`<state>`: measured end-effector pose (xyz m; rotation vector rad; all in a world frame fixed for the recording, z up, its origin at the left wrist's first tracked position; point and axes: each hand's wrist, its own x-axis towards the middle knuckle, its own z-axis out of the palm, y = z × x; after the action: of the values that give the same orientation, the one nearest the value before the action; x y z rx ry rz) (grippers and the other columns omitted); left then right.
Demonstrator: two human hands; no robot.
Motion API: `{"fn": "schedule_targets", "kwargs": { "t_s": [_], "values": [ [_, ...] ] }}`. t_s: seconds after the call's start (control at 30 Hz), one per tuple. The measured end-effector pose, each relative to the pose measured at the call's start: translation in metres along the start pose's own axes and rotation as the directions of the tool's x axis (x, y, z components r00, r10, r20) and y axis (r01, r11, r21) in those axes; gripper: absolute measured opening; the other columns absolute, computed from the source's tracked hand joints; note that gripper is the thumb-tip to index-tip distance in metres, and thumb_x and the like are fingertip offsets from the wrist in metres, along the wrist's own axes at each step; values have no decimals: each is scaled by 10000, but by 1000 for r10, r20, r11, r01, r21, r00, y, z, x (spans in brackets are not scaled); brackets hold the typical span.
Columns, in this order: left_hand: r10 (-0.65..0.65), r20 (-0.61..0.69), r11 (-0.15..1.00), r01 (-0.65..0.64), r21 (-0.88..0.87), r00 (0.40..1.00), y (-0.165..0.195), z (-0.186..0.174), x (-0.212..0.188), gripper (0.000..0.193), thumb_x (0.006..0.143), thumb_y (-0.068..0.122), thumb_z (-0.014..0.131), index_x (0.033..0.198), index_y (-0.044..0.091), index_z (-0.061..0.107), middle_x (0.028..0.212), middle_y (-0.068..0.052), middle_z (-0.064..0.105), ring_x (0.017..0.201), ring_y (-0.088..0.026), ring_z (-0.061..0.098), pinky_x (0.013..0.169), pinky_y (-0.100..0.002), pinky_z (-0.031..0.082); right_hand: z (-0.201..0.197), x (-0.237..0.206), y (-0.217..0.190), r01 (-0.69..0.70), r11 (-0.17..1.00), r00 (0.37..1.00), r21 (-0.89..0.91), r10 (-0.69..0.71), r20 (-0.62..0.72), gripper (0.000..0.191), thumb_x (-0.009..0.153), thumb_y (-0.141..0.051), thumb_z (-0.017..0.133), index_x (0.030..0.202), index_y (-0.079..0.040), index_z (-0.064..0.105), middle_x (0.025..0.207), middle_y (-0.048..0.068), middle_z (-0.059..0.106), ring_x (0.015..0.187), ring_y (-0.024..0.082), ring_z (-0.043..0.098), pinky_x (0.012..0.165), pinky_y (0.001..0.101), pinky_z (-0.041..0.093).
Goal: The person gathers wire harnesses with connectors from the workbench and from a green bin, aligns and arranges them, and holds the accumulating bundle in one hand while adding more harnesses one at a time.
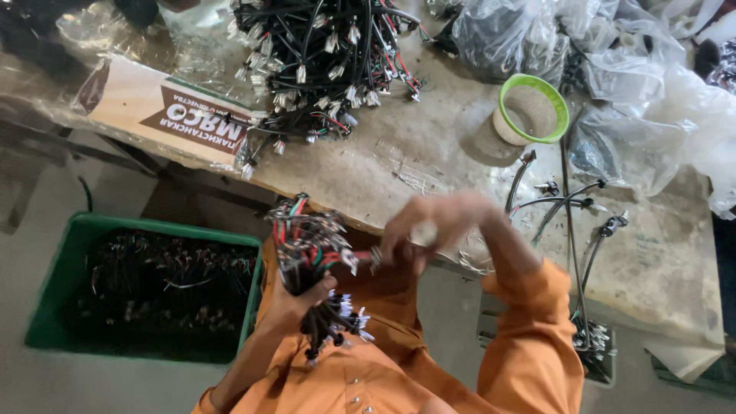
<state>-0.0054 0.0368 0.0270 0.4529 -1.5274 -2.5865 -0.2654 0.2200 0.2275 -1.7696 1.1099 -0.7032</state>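
Left hand [295,299] clamped mid-length round a floppy bundle of short black, red and green wire leads with white plug ends [310,257], near counter [429,165] edge; right hand [429,226] pinching one lead's end; light, limp, best gripped mid-bundle.

Wiring workshop: cable heaps [322,61], dusty workbench [429,153]

Glossy plastic bags [659,100] (crinkled), matt worn table [445,146].
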Motion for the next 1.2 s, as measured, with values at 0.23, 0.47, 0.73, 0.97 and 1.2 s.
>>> {"fn": "schedule_targets", "kwargs": {
  "t_s": [0.23, 0.47, 0.73, 0.97, 1.2],
  "values": [
    [214, -122, 976, -209, 58, 969, 52, -8, -23, 278, 795, -9, 797, 1046, 28, 684, 756, -34, 668, 600, -138, 613, 537, -299, 499, -150, -27, 64, -748, 435, 386, -500, -328, -862, 663, 859, -66, 895, 1390, 71, 524, 1179, 199, 715, 1047, 327, 668, 876, 443, 534],
    [246, -86, 969, -246, 9, 965, 63, 10, -31, 165, 872, 30, 751, 1011, -31, 686, 752, -87, 719, 620, -181, 681, 574, -302, 544, -159, -5, 95, -713, 650, 181, -262, -191, -965, 185, 885, -99, 847, 995, -11, 727, 875, 107, 772, 798, 177, 768, 709, 326, 584],
    [291, -84, 946, -274, 175, 953, 56, -4, -22, 210, 861, 53, 792, 1030, -3, 680, 849, -100, 737, 756, -163, 704, 688, -306, 556, -24, -65, 13, -655, 732, 10, -186, -238, -971, 186, 952, 21, 757, 860, 34, 596, 799, 63, 665, 711, 73, 607, 653, 224, 474],
    [300, 227, 880, -361, 309, 927, 9, 3, 2, 433, 750, -30, 821, 1144, 34, 653, 1002, -61, 723, 873, -150, 701, 757, -318, 584, 130, -4, -28, -405, 913, 568, -46, 212, -795, 286, 711, 58, 711, 979, -34, 748, 899, 65, 732, 761, 170, 707, 610, 278, 547],
    [207, 368, 970, -239, 44, 907, -23, 1, -6, 741, 793, -59, 767, 1449, 72, 450, 1211, -58, 642, 1026, -124, 631, 855, -292, 529, 119, 19, -54, 135, 967, 708, 215, 58, -704, 169, 857, -60, 808, 841, -20, 644, 792, 92, 647, 696, 217, 604, 615, 342, 446]
  ]
}}
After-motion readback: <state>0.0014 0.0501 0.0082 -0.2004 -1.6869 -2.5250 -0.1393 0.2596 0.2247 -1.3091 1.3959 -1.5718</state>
